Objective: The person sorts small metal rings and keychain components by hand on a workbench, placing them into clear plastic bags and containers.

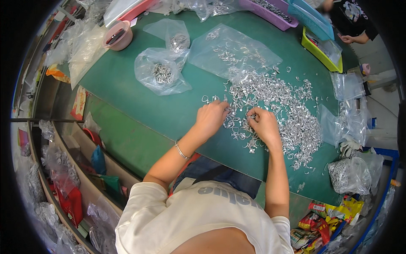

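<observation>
A wide heap of small silver metal rings and clips (279, 103) lies spread on the green table (139, 106). My left hand (211, 119) rests at the heap's near left edge, fingers curled around a few small pieces. My right hand (264, 125) sits just beside it, fingertips pinched on pieces in the heap. A thin bracelet circles my left wrist. What exactly each hand pinches is too small to tell.
Clear plastic bags of rings (163, 72) lie at the back left, a flat bag (230, 48) behind the heap. A pink bowl (118, 36), purple tray (266, 10) and yellow-green tray (319, 53) line the far edge. Another person's hand (349, 39) shows top right. Full bags (349, 175) stand at right.
</observation>
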Demonstrator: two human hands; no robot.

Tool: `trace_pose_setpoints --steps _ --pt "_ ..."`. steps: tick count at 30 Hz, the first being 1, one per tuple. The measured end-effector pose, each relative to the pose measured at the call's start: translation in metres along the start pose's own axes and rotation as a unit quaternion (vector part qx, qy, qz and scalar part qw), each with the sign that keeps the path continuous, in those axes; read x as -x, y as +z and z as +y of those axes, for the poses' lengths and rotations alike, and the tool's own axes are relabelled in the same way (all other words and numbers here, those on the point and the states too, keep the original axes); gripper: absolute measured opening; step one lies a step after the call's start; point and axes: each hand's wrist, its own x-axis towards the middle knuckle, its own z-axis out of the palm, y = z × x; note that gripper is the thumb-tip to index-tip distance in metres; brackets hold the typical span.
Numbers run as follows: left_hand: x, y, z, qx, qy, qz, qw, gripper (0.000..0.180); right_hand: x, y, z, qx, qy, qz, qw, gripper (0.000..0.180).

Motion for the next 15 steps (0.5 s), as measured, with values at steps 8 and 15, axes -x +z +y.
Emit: trace_pose_setpoints --steps 8,15 --pt "-0.002 0.000 0.007 0.036 0.016 0.010 0.999 0.013 -0.048 0.023 -0.007 0.074 -0.075 0.159 0.982 0.023" --pt "0.004 -0.006 0.006 0.119 0.028 0.043 0.992 0.011 -0.022 0.010 0.006 0.035 -0.097 0.153 0.983 0.011"
